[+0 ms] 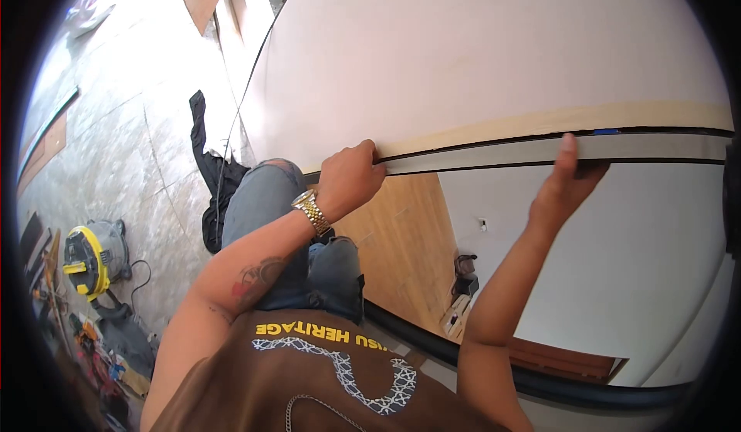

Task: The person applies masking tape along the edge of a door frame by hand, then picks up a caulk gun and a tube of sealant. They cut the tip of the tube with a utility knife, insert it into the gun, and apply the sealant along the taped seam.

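Note:
A long, narrow grey strip (478, 153) with dark edges runs across the view along the edge of a large pale panel (478, 46). My left hand (351, 181), a gold watch on its wrist, is closed with its fingers curled at the strip's left part. Farther right, my right hand (567, 181) grips the strip with the thumb on its face and the fingers on the lower side, partly hidden. Between strip and panel shows a dark gap, with a small blue piece (606, 131) in it near my right thumb. A tan band (648, 116) lines the panel's edge.
A black rail (417, 339) curves behind my right arm. Beyond the strip, a wooden floor (409, 239) and white wall are visible. To the left are a yellow and grey vacuum cleaner (96, 258), scattered tools (85, 347) and a dark cloth (212, 177) on the floor.

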### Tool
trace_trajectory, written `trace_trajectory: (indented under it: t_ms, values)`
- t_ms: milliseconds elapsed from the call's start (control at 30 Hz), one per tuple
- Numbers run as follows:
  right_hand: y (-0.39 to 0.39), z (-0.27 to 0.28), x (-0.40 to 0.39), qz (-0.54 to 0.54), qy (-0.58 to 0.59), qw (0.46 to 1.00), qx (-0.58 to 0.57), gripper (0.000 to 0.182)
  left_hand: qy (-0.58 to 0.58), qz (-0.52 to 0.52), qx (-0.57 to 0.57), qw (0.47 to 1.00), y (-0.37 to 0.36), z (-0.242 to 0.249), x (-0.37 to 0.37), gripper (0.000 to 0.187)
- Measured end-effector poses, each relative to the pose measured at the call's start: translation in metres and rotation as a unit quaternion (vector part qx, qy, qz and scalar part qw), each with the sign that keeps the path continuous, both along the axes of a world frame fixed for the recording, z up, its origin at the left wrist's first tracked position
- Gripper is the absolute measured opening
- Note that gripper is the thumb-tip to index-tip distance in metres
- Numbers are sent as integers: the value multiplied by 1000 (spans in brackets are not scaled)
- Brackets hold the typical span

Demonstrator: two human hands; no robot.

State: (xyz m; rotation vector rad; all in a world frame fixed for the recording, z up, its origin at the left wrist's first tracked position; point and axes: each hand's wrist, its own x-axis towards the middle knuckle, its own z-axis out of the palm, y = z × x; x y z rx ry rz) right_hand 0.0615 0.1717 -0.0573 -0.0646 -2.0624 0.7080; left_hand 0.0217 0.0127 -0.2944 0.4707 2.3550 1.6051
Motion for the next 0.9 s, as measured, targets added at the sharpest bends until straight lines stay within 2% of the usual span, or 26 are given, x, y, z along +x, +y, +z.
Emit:
trace_trajectory:
  t_ms: [33,67,167,267,400,533,667,767,867,900]
  values:
    - [0,-10,2,7,-18,1000,-18,84,10,-2,13,1000,0,0,0,22]
    - [0,-21,3,7,-20,1000,-21,84,20,-4,27,999,-1,-1,1,23]
    - [2,-55,4,7,-41,998,-45,101,2,-12,16,1000,-1,0,-1,23]
    - [7,-97,5,14,-43,998,-43,91,-7,8,2,1000,4,-4,0,23]
    - [10,-139,7,12,-67,996,-64,97,-8,14,-8,1000,2,1,0,22]
    - [3,-149,1,3,-54,995,-80,96,-14,11,-10,1000,-1,10,-1,21]
    - [-1,-148,-1,42,-44,993,-103,97,-5,17,-35,999,0,13,0,22]
    - [-1,-147,2,18,-70,992,-108,100,14,24,-66,997,1,17,1,23]
    - [-6,-154,1,31,-34,994,-99,109,7,20,-104,994,3,22,0,25]
    - [0,-158,2,11,-27,999,-35,111,-33,24,-121,992,2,34,1,26]
